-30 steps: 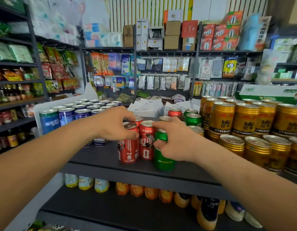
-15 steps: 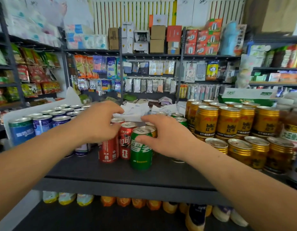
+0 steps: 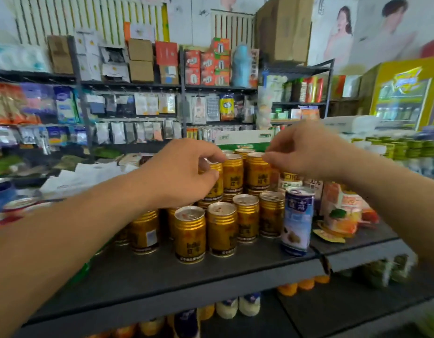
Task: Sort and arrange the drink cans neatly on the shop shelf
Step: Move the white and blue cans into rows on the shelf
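Cardboard boxes [image 3: 140,58] stood atop the rear rack [image 3: 128,84]; packets [image 3: 140,103] hung beneath. A yellow cooler [image 3: 403,93] stood right.

Surface finishes below the hands

Gold cans [image 3: 189,234]: glossy ribbed metal, silver lids. Shelf [image 3: 162,286]: matt dark, smooth. Blue-white can [image 3: 297,223]: glossy.

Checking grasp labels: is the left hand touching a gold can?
Touching. The head view shows the left hand with its thumb pressed against the side of an upper-tier gold can, fingers curled over its top.
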Demonstrator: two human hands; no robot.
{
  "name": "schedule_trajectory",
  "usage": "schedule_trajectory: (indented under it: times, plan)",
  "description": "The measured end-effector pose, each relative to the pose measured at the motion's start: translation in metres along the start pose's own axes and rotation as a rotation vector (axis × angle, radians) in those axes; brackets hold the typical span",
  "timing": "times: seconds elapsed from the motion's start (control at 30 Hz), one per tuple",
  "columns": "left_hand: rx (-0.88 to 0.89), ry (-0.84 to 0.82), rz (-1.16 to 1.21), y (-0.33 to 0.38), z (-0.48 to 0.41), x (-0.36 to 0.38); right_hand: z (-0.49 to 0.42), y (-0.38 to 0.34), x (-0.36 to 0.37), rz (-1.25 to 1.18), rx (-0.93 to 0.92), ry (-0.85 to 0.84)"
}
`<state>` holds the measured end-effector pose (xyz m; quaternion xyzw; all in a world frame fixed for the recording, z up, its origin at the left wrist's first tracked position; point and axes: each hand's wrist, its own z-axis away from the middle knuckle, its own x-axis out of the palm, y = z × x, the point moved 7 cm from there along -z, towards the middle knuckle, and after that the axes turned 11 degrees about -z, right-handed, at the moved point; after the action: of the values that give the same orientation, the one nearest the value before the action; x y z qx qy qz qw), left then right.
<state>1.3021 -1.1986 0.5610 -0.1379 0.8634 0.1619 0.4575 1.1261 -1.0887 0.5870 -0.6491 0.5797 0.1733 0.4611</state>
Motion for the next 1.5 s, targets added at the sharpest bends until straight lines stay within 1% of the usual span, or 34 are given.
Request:
schedule_trajectory:
  times: [0.07, 0.17, 0.2, 0.33, 0.43, 0.53, 0.6, 0.63, 0.7, 0.8, 0.87, 0.97, 1.07, 1.13, 1.2, 1.27, 1.37, 1.43, 1.5]
  plan:
    - [0.047, -0.04, 0.023, 0.029, -0.017, 0.02, 0.012, 0.033, -0.006, -0.021, 0.036, 0.009]
    - [0.111, -0.15, 0.0, 0.067, -0.031, 0.058, 0.031, 0.065, 0.014, -0.018, 0.059, -0.095]
    - [0.117, -0.174, -0.008, 0.075, -0.033, 0.069, 0.035, 0.072, 0.019, -0.031, 0.06, -0.105]
    - [0.058, -0.189, 0.036, 0.082, -0.035, 0.093, 0.039, 0.09, 0.025, -0.125, 0.071, -0.099]
    - [0.026, -0.198, 0.079, 0.076, -0.027, 0.097, 0.039, 0.091, 0.031, -0.135, 0.058, -0.109]
    - [-0.013, -0.191, 0.148, 0.065, -0.017, 0.09, 0.037, 0.068, 0.023, -0.187, -0.054, 0.013]
    - [-0.06, -0.193, 0.265, 0.056, -0.007, 0.079, 0.034, 0.036, 0.013, -0.29, -0.14, 0.08]
    - [-0.083, -0.194, 0.351, 0.052, -0.001, 0.071, 0.032, 0.018, 0.01, -0.348, -0.172, 0.077]
    - [-0.13, -0.166, 0.501, 0.04, 0.014, 0.051, 0.025, -0.017, 0.015, -0.481, -0.207, 0.0]
    - [-0.223, -0.038, 0.595, 0.009, 0.043, 0.012, 0.016, -0.065, 0.041, -0.664, -0.251, -0.155]
    - [-0.303, 0.037, 0.562, -0.018, 0.069, -0.015, 0.01, -0.096, 0.065, -0.779, -0.268, -0.243]
    - [-0.389, 0.092, 0.457, -0.052, 0.111, -0.055, 0.006, -0.15, 0.104, -0.899, -0.305, -0.347]
    - [-0.44, 0.153, 0.36, -0.083, 0.154, -0.1, 0.006, -0.215, 0.136, -0.958, -0.397, -0.41]
    - [-0.463, 0.186, 0.304, -0.103, 0.18, -0.131, 0.005, -0.261, 0.151, -0.959, -0.471, -0.418]
    - [-0.505, 0.223, 0.23, -0.127, 0.206, -0.164, 0.003, -0.306, 0.162, -0.914, -0.559, -0.386]
    - [-0.556, 0.266, 0.127, -0.158, 0.231, -0.198, -0.004, -0.341, 0.176, -0.806, -0.63, -0.319]
    - [-0.653, 0.284, -0.125, -0.21, 0.263, -0.233, -0.019, -0.369, 0.207, -0.624, -0.624, -0.272]
    - [-0.677, 0.259, -0.195, -0.236, 0.275, -0.236, -0.025, -0.378, 0.227, -0.51, -0.615, -0.257]
    - [-0.672, 0.193, -0.216, -0.259, 0.282, -0.221, -0.028, -0.384, 0.244, -0.423, -0.598, -0.274]
